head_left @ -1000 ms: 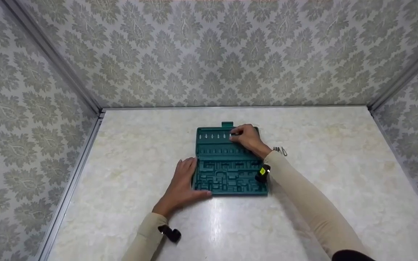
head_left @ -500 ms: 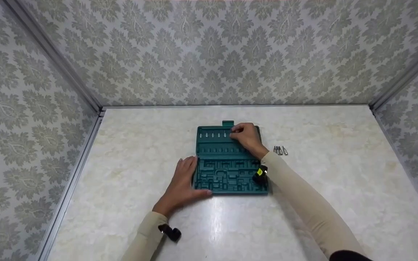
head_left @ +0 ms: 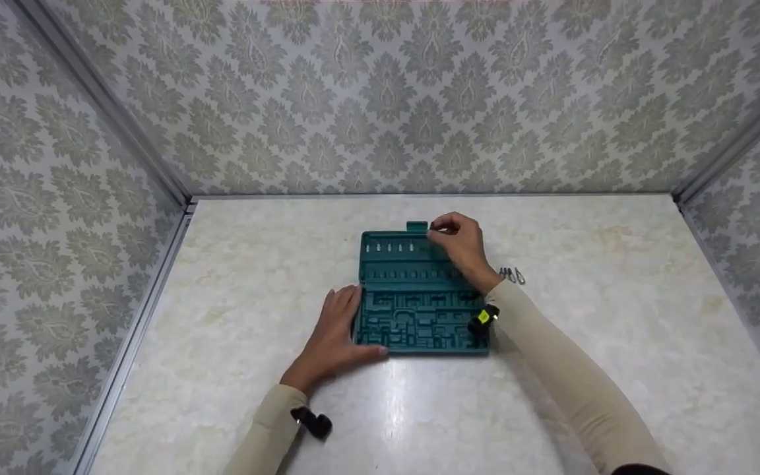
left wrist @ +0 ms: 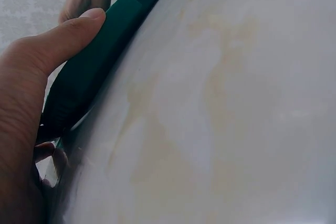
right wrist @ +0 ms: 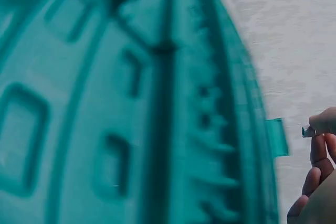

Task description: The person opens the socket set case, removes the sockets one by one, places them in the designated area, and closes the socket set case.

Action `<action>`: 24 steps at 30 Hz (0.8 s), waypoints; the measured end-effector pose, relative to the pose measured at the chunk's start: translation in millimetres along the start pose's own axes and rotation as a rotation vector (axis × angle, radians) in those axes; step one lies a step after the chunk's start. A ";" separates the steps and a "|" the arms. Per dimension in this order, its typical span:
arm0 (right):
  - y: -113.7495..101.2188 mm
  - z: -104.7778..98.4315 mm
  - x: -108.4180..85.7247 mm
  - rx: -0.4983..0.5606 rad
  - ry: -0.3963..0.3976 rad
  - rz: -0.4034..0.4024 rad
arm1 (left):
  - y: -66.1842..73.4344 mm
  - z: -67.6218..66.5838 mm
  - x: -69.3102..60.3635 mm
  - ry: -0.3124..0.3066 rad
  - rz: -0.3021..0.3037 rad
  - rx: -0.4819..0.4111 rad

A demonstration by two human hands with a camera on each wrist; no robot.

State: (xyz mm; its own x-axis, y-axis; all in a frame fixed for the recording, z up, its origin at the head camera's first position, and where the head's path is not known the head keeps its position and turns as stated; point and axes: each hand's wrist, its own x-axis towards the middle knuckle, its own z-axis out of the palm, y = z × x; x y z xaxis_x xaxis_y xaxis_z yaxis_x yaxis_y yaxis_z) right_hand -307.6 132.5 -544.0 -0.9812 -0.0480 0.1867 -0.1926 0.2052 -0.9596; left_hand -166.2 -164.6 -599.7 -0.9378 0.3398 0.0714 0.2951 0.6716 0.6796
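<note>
An unfolded green case [head_left: 419, 286] lies on the table, with several small silver bits [head_left: 389, 248] upright in a row in its far half. Over the case's far edge, near the latch tab, the right hand [head_left: 462, 247] pinches a small metal bit [right wrist: 308, 132] between thumb and fingertips; the right wrist view shows one end of it sticking out. The left hand [head_left: 334, 330] is spread round the near left corner, its thumb [left wrist: 84, 27] on the front wall and its fairly straight fingers along the left side. Part of the case is hidden behind the right hand and wrist.
Several loose metal bits [head_left: 520, 276] lie on the pale table [head_left: 254, 251] to the right of the case, close to the right wrist. Patterned walls [head_left: 386, 99] stand behind the table and on both sides.
The right hand has moved up and slightly right, off the row, with a bit in its fingertips. The bit at the row's right end no longer shows there. The left hand has stayed at the corner.
</note>
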 end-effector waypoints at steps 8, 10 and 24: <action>-10.7 -37.6 -20.4 0.009 0.087 -0.066 | -1.6 0.0 0.1 0.006 0.009 -0.001; -11.4 -47.9 -29.2 -0.006 0.109 -0.080 | -1.8 -0.2 0.2 0.008 0.021 0.004; 26.6 -124.5 -73.8 -0.138 0.302 -0.015 | -0.7 1.2 0.9 0.007 0.017 0.010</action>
State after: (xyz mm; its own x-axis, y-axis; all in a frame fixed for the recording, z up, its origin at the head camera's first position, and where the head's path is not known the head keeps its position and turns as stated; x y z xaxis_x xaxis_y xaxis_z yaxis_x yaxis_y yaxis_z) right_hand -241.3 263.1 -557.1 -0.9321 0.2359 0.2748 -0.1863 0.3386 -0.9223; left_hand -167.0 -164.0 -601.0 -0.9338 0.3468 0.0885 0.3133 0.6723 0.6707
